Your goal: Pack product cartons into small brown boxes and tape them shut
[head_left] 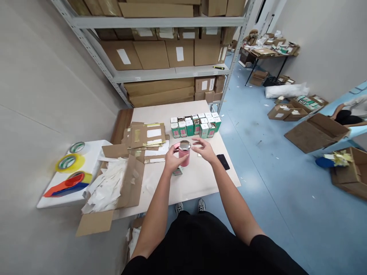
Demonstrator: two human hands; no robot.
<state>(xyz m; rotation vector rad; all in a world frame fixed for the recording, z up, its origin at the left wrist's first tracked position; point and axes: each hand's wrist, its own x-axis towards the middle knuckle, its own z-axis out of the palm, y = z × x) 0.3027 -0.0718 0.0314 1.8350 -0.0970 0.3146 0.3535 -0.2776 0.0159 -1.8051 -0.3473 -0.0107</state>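
My left hand (171, 160) is closed around a pink insulated mug (184, 159) with a shiny silver lid (185, 145). A pink loop, perhaps its handle, shows at the left by my fingers. To the right of the mug, my right hand (204, 149) has its fingers spread and curved, close to the lid and holding nothing. Just below the mug a small green and white box (178, 171) is partly covered by my left hand and the mug. Farther back on the table stand several green and white boxes (190, 128) in rows, some with open tops.
Flattened cardboard (140, 136) and a carton of white paper scraps (137, 179) lie on the left, beside tape rolls (67, 162) and an orange and blue tape dispenser (67, 185). A black phone (223, 162) rests near the right edge. A shelf of cartons (151, 55) stands behind.
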